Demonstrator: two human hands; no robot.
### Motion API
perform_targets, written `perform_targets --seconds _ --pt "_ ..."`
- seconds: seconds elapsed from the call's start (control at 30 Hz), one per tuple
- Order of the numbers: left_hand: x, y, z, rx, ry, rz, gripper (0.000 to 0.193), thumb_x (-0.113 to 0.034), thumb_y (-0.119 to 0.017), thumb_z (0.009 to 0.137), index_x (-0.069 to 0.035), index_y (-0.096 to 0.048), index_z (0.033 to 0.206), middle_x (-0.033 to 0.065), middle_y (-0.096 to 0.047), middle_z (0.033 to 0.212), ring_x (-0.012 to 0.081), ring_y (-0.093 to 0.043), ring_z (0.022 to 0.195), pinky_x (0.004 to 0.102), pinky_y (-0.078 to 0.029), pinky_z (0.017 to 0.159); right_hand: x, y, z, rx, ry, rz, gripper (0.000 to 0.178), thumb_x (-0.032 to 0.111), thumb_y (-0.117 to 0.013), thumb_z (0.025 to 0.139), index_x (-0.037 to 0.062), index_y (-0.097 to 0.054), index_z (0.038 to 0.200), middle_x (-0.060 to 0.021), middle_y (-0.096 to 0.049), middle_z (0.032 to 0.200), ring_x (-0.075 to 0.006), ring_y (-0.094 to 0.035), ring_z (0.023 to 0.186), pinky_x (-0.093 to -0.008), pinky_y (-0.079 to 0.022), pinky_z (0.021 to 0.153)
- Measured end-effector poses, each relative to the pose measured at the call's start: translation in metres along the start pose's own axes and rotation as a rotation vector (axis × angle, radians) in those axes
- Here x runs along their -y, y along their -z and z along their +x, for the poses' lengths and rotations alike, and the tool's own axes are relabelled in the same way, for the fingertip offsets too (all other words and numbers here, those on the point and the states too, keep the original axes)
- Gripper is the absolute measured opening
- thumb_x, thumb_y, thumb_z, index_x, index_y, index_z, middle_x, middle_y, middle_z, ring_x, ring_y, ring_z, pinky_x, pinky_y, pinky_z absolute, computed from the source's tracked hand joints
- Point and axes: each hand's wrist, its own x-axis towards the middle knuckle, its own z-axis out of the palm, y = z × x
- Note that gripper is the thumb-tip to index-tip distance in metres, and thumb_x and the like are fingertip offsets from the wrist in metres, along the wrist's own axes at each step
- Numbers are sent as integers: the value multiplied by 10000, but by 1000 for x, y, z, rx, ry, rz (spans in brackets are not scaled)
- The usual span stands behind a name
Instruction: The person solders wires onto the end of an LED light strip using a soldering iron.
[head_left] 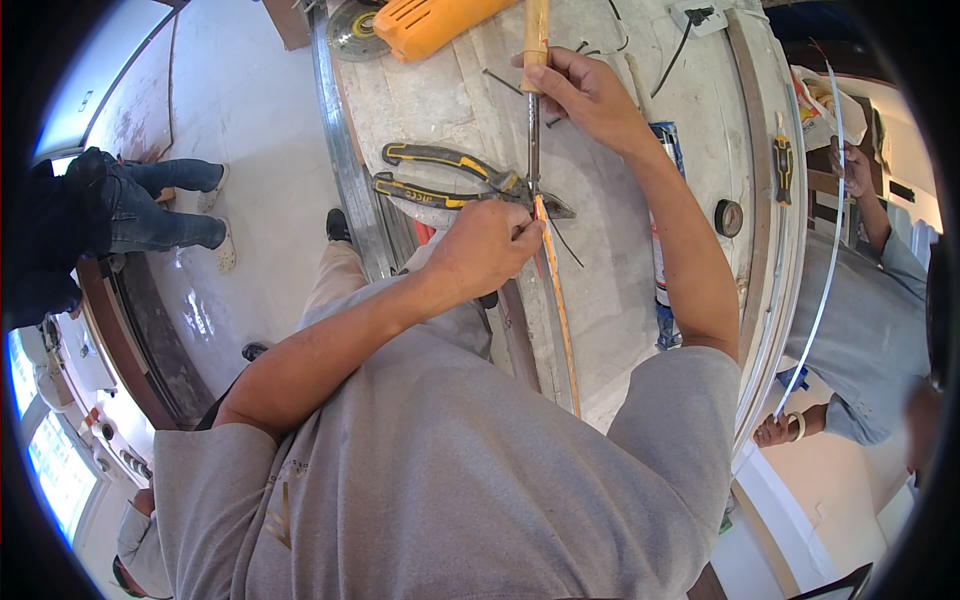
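My right hand [590,95] grips a soldering iron [534,130] by its wooden handle, its metal shaft pointing down toward me. The iron's tip is at the upper end of a thin orange-and-white strip [558,300], which runs toward my body. My left hand [490,245] pinches that strip near its end, fingers pressed together. Just beyond my left hand lie black-and-yellow pliers [435,157], their jaws pointing right, beneath the iron's tip. A thin dark wire [567,243] extends from near the jaws. Whether the tip touches the strip is too small to tell.
An orange power tool [440,25] and a cutting disc [355,30] lie at the far edge. To the right are a blue tube [665,150], black tape roll [728,217] and screwdriver [783,160]. A person at right holds a long white strip [832,220]; others stand left.
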Motion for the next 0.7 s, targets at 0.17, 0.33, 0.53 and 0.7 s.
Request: perform_targets --seconds 0.17,0.33,0.53,0.7 --pt "0 1 -1 1 -2 -1 385 -225 -567 969 25 -582 676 65 -555 507 122 -525 409 312 -435 441 1 0 0 8 3 -12 355 320 -623 983 10 -651 1152 34 -612 842 -43 -491 679 -220 -433 595" --pt "0 0 0 -3 -6 9 383 -222 -563 968 20 -578 672 64 -551 506 122 -525 418 316 -438 446 2 0 0 -7 15 4 346 312 -622 984 8 -650 1147 29 -624 855 -43 -490 684 -214 -427 601" --pt "3 -1 0 -14 -32 31 382 -223 -557 970 20 -575 676 64 -545 504 123 -522 418 317 -434 446 0 0 0 5 4 -5 348 315 -624 983 10 -651 1150 31 -618 848 -45 -488 684 -216 -423 601" --pt "1 0 -1 2 -2 -1 380 -223 -558 969 19 -572 677 62 -542 503 122 -514 415 316 -429 442 1 -1 0 4 3 -3 350 319 -623 984 11 -652 1146 31 -613 841 -44 -486 682 -217 -421 596"
